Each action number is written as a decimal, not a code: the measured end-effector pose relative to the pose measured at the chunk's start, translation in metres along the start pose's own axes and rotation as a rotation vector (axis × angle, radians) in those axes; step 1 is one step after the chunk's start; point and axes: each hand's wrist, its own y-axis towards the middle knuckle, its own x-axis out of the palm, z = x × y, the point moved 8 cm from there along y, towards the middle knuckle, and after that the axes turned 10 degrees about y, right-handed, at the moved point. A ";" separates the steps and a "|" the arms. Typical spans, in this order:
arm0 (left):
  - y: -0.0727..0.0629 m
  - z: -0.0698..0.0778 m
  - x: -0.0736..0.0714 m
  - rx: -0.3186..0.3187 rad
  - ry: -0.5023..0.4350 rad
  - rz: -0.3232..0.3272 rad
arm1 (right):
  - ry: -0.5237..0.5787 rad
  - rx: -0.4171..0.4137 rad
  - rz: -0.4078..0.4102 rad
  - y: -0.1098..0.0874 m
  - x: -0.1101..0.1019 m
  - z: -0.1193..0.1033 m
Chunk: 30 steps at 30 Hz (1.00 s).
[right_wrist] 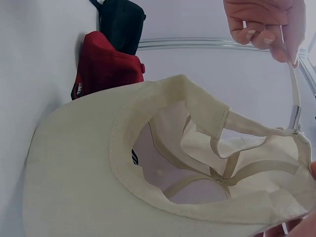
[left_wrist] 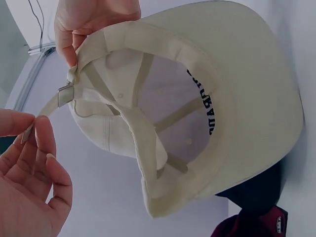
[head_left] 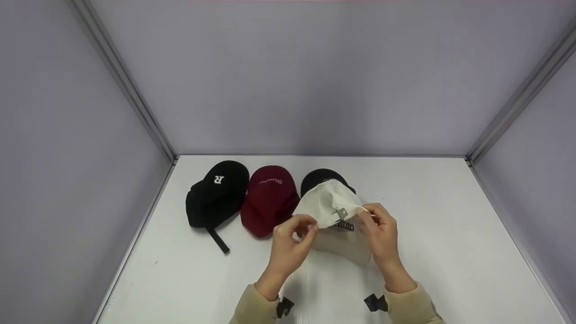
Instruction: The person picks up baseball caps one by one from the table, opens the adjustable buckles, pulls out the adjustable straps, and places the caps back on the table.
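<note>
A cream baseball cap (head_left: 321, 202) is held up by both hands, its brim low and its hollow inside showing in the wrist views. Dark lettering shows through at its front. My left hand (head_left: 290, 243) pinches the free end of the cap's back strap (left_wrist: 48, 106) between thumb and fingertips. That strap runs taut through a metal buckle (left_wrist: 65, 95). On the other side, my right hand (head_left: 381, 231) grips the back edge of the cap beside the buckle. The right hand's fingers are partly hidden by the cap in the right wrist view.
Left of the hands on the white table (head_left: 441, 234) lie a black cap (head_left: 220, 198) with a white R and a dark red cap (head_left: 270, 202). Another dark cap (head_left: 321, 175) sits behind the cream one. Grey panels (head_left: 288, 81) enclose the table.
</note>
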 end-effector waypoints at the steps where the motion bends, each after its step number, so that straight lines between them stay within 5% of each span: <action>1: 0.000 -0.001 0.000 -0.006 -0.003 -0.001 | 0.002 0.007 0.003 0.000 0.000 0.000; 14: -0.009 -0.032 0.010 -0.120 -0.095 -0.037 | 0.052 0.055 0.026 0.001 -0.002 0.002; 19: -0.018 -0.052 0.026 -0.043 0.025 -0.036 | 0.078 0.085 0.036 0.003 -0.004 0.012; 26: -0.016 -0.045 0.045 0.069 0.182 -0.099 | 0.070 0.089 0.041 0.000 0.001 0.004; 30: -0.014 -0.041 0.050 0.112 0.196 -0.101 | 0.072 0.096 0.037 0.000 0.002 0.003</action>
